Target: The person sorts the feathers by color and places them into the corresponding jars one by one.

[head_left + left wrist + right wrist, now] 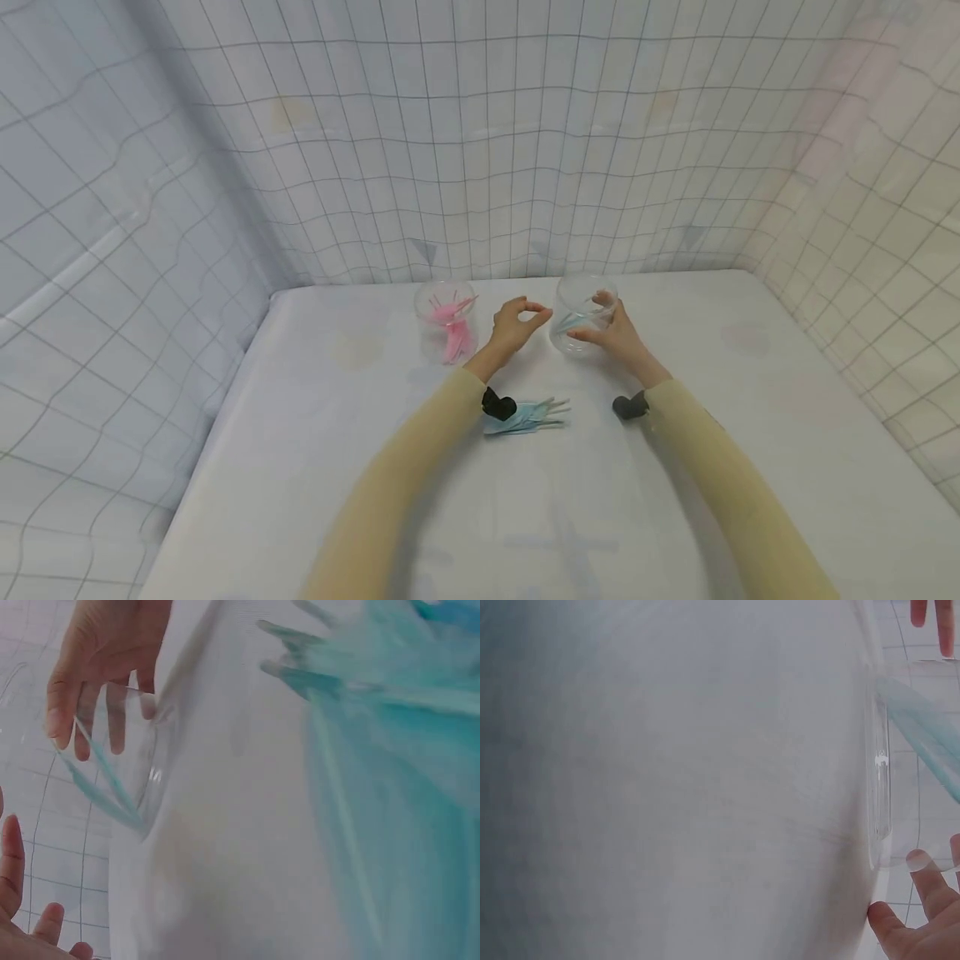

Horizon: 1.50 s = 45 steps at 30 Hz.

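Note:
My right hand (617,332) grips a clear cup (572,335), thumb in front and fingers on its far side. Thin light blue sticks lean inside the cup, clearer as the blue sticks (112,791) in the left wrist view. Just left of the cup is my left hand (516,325), thumb and forefinger tips close together with nothing visible between them. Its other fingers (11,859) look spread in the left wrist view. Below, near my left wrist, lies a bunch of light blue thin-stemmed pieces (525,418); their kind is unclear.
A second clear cup (426,337), holding pink thin-stemmed pieces (457,333), stands left of my left hand. Both cups are on a white tabletop (322,467). Checked cloth (487,167) hangs behind the table and along both sides.

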Tool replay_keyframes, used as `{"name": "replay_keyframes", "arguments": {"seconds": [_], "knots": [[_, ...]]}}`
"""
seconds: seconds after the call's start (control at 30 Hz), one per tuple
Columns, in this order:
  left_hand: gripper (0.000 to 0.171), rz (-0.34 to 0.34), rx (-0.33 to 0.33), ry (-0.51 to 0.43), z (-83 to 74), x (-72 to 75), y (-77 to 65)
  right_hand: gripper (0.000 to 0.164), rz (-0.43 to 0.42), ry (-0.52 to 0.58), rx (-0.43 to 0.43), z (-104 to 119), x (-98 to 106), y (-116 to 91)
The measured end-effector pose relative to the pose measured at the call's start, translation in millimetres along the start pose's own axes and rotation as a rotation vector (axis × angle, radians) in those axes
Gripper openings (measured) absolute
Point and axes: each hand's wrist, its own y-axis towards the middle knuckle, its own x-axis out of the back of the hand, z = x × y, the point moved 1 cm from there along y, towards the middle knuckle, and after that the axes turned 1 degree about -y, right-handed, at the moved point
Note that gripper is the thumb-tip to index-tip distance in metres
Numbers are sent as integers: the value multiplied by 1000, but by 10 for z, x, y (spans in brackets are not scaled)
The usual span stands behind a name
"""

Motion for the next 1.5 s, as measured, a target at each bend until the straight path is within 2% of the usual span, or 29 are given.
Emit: {"name": "replay_keyframes", "arguments": {"seconds": [0.27, 0.43, 0.53, 0.8, 0.93, 1.07, 1.23, 1.5], "knots": [[37, 82, 3, 279, 132, -26, -224, 100, 0, -10, -1, 13, 9, -8], [32, 118, -48, 416, 158, -56, -387, 101, 7, -22, -10, 16, 9, -28], [30, 165, -85, 467, 176, -77, -469, 101, 10, -20, -20, 8, 15, -40], [32, 319, -111, 582, 182, -104, -595, 101, 16, -19, -29, -4, 33, -80], [29, 360, -157, 660, 149, -103, -668, 100, 21, -9, -33, -15, 45, -92], [25, 374, -181, 699, 118, -119, -724, 101, 28, -7, -30, -17, 59, -105], [24, 376, -181, 704, 82, -137, -750, 100, 42, 2, -32, -20, 75, -129], [22, 363, -149, 635, 53, -135, -714, 99, 45, 1, -27, -1, 95, -154]]}}
